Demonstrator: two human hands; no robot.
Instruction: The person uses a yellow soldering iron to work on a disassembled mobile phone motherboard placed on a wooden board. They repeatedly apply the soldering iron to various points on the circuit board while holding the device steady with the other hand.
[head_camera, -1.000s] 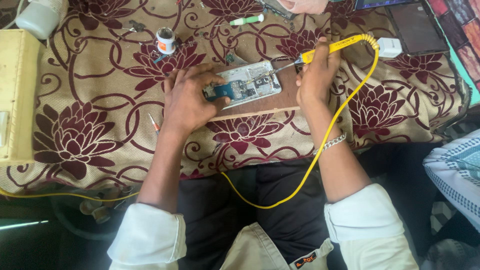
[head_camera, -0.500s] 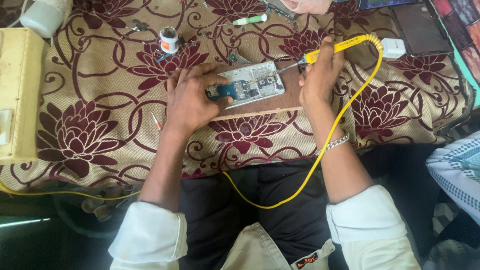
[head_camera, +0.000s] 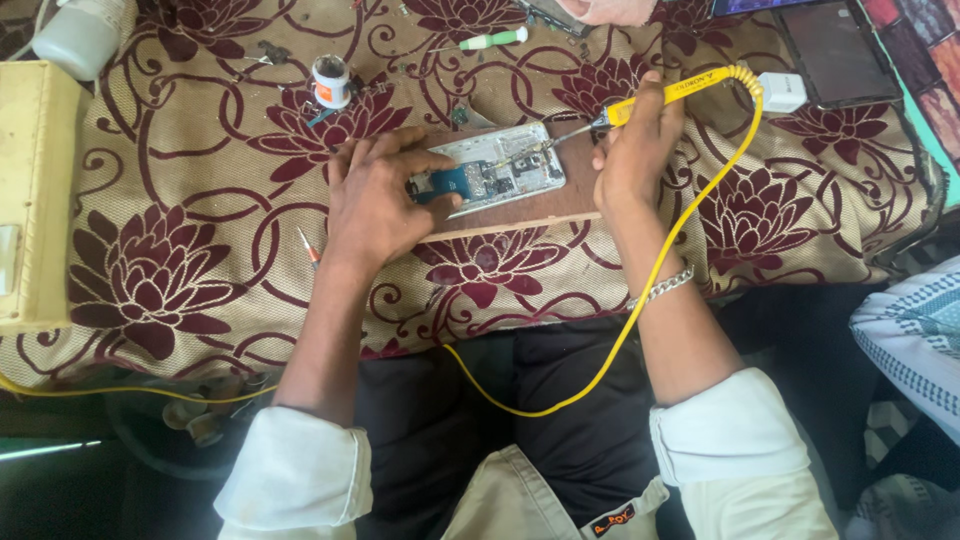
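An opened phone (head_camera: 505, 172) with its blue circuit board exposed lies on a small wooden board (head_camera: 545, 208) on the flowered cloth. My left hand (head_camera: 378, 205) presses down on the phone's left end, fingers spread over it. My right hand (head_camera: 632, 152) grips a yellow soldering iron (head_camera: 680, 92), whose metal tip touches the phone's upper right part. The iron's yellow cord (head_camera: 640, 300) loops down over my lap.
A small solder spool (head_camera: 330, 80) and a green-handled screwdriver (head_camera: 490, 41) lie at the back. A dark tablet (head_camera: 835, 50) and white plug (head_camera: 782, 90) sit at the right. A yellow box (head_camera: 35, 190) stands on the left edge. Another person's patterned sleeve (head_camera: 915, 330) shows at the right.
The view has shifted slightly. Both hands stay on the phone and the iron, with the tip held at about the same spot on the phone.
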